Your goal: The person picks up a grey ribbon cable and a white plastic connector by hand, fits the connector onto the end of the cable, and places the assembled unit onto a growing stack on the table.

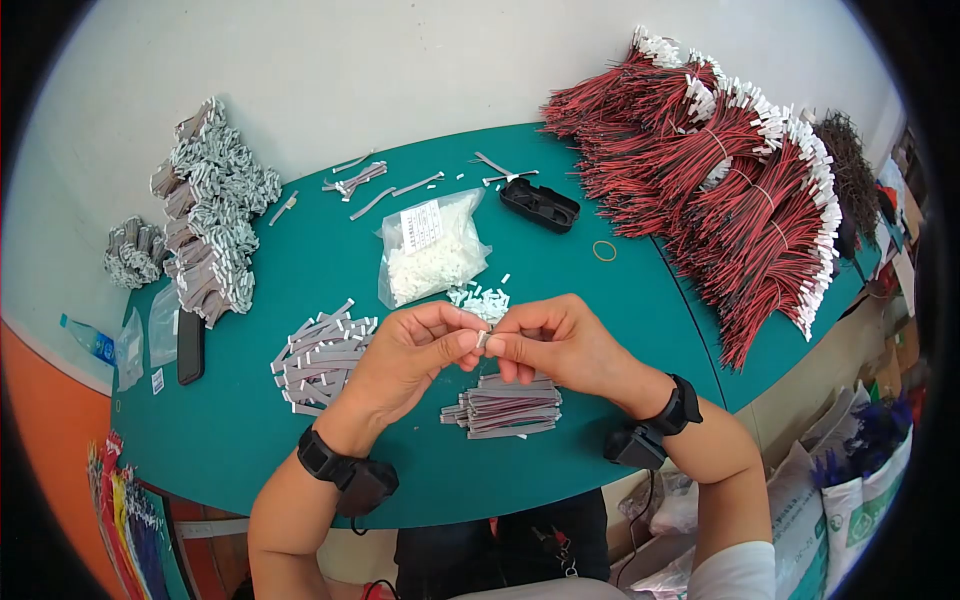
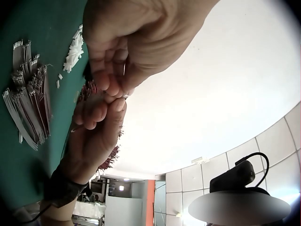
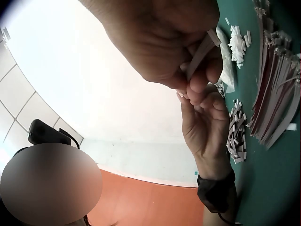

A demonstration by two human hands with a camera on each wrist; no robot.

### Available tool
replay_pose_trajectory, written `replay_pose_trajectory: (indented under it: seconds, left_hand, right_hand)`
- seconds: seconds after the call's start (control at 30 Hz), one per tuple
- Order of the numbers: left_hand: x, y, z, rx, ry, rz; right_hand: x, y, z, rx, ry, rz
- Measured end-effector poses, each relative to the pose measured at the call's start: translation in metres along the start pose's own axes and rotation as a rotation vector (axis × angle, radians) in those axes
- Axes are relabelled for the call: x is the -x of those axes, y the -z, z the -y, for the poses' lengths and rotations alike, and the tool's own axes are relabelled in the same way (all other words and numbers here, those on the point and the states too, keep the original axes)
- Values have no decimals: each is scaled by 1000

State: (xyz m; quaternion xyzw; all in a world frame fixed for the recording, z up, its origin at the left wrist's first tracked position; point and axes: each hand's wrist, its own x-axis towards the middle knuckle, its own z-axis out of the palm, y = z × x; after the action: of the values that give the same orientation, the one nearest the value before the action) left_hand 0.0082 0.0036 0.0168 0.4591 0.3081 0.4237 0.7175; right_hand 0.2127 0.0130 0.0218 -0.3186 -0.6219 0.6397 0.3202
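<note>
Both hands meet at the fingertips over the green table. My left hand (image 1: pixel 415 350) pinches a small white connector (image 1: pixel 482 340) between thumb and index finger. My right hand (image 1: pixel 565 345) holds a short grey ribbon cable (image 3: pixel 201 57), which runs through its fingers in the right wrist view, its near end at the connector. Below the hands lies a neat stack of grey ribbon cables (image 1: pixel 505 408). Left of it spreads a looser pile of ribbon cables with white ends (image 1: pixel 318 368). Just beyond the fingers are loose white connectors (image 1: pixel 480 301).
A clear bag of white connectors (image 1: pixel 435 265) lies behind the loose ones, near an open black case (image 1: pixel 540 205). Red-and-black wire bundles (image 1: pixel 700 180) fill the right back; bundled grey cables (image 1: pixel 215 210) stand at left. A phone (image 1: pixel 190 347) lies near the left edge.
</note>
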Motion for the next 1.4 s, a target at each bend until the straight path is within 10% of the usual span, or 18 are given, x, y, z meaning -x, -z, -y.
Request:
replay_pose_trajectory:
  seconds: [1.4]
  left_hand:
    - [2,-11,8,-300,-270,-88]
  right_hand:
    - [4,-6,1,28,58,-75]
